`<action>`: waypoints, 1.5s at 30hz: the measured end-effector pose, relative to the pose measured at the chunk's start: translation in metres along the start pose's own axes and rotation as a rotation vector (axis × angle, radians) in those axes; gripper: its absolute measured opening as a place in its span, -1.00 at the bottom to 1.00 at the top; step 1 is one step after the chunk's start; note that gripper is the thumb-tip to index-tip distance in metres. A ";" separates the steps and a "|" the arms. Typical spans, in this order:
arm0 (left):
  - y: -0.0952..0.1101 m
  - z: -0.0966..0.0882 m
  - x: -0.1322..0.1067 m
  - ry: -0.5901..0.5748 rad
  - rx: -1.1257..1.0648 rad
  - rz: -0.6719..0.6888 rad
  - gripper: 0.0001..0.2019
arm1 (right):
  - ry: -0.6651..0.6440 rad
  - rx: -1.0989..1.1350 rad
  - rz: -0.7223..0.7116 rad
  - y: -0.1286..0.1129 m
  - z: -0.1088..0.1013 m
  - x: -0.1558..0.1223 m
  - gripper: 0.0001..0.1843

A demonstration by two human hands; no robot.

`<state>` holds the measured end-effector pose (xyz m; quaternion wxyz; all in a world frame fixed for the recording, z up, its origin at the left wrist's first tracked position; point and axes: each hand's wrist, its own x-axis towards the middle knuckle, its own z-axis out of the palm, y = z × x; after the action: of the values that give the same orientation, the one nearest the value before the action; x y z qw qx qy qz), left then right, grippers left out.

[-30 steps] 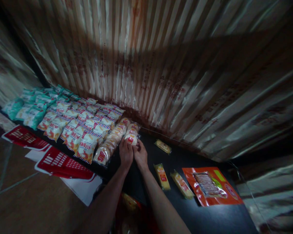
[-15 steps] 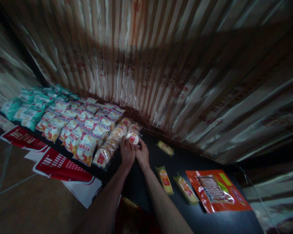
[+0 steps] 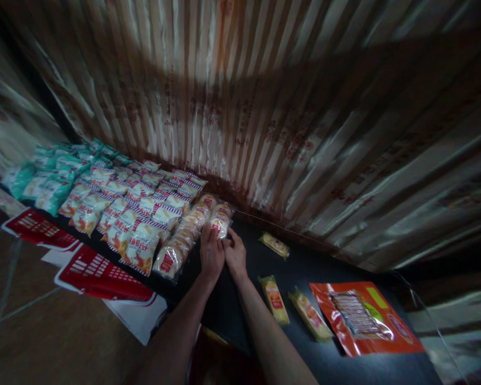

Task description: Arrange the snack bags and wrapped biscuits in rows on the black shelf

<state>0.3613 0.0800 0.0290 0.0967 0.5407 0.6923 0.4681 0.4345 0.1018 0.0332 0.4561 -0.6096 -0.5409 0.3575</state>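
A clear-wrapped round pastry [image 3: 219, 226] with a red label lies at the front of a short row, on the black shelf [image 3: 228, 305]. My left hand [image 3: 212, 256] lies over its near left part, fingers closed on the wrapper. At its near right edge my right hand [image 3: 235, 256] has thumb and fingers bent together on the wrapper. The pastry's lower part is hidden by my fingers. Just left runs a longer row of the same wrapped pastries [image 3: 183, 233]. Another pastry sits behind the one I touch.
White snack bags [image 3: 141, 243] with striped edges and teal bags [image 3: 53, 190] fill the shelf's left. Rightward are several wrapped yellow cakes [image 3: 275, 299] and an orange packet [image 3: 369, 318]. Red baskets [image 3: 104, 275] stand below the front edge; stacked corrugated sheets [image 3: 232, 96] rise behind.
My left fingers have shifted slightly over the pastry and cover more of its label. My right hand stays at the near edge. The view has moved a little.
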 end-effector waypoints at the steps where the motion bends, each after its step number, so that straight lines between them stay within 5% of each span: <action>1: 0.000 0.000 -0.001 -0.005 0.002 0.009 -0.61 | 0.003 -0.003 -0.009 0.001 0.000 0.000 -0.51; 19: 0.009 -0.002 -0.010 -0.121 0.176 0.058 -0.66 | -0.048 -0.044 -0.005 0.002 -0.001 0.021 -0.51; 45: 0.012 0.001 -0.007 -0.046 0.195 0.110 -0.58 | -0.004 -0.031 -0.016 0.009 0.001 0.043 -0.55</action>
<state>0.3726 0.0742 0.0348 0.0336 0.5952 0.7015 0.3905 0.4434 0.1445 0.0265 0.4484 -0.6115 -0.5522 0.3465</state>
